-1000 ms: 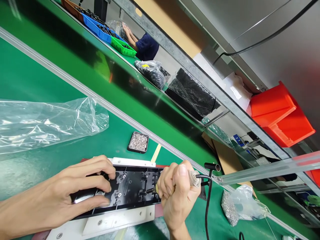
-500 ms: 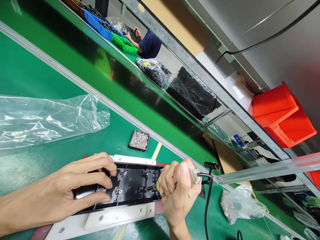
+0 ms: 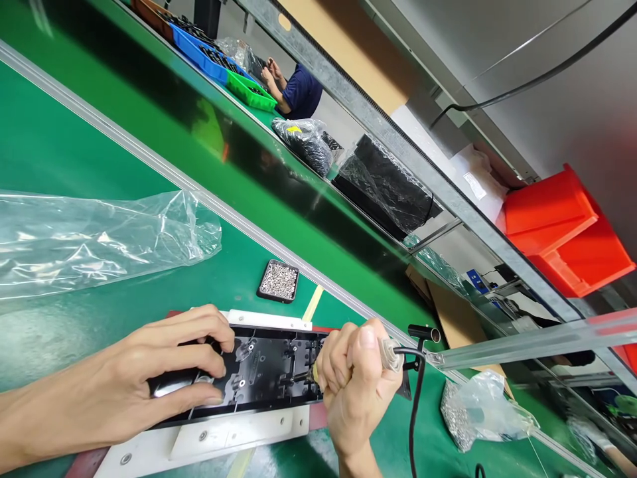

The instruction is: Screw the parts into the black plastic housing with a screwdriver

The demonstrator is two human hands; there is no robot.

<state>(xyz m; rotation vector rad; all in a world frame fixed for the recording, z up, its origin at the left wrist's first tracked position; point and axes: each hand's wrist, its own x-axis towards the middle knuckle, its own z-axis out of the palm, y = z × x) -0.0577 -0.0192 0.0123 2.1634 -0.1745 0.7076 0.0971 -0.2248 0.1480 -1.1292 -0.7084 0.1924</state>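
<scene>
A long black plastic housing (image 3: 263, 372) lies between white fixture blocks (image 3: 239, 431) on the green table. My left hand (image 3: 149, 368) rests over its left part, fingers spread and bent, touching the housing around a smooth black rounded piece (image 3: 172, 383). My right hand (image 3: 351, 385) is wrapped round a corded tool (image 3: 391, 353), whose tip points left into the housing; the fist hides most of the tool body. Behind the housing sits a small black tray (image 3: 279, 281) full of small metal parts.
A clear plastic bag (image 3: 104, 245) lies at the left. At the right are a bag of metal parts (image 3: 478, 411), a short black tube on a stand (image 3: 423, 333) and a metal post. Red bins (image 3: 562, 232) hang upper right. Another person's arm (image 3: 279, 89) shows beyond.
The whole view has shifted slightly. Both my hands keep the same places on the housing and tool. At the lower right edge, another person's hand and forearm have come into view.
</scene>
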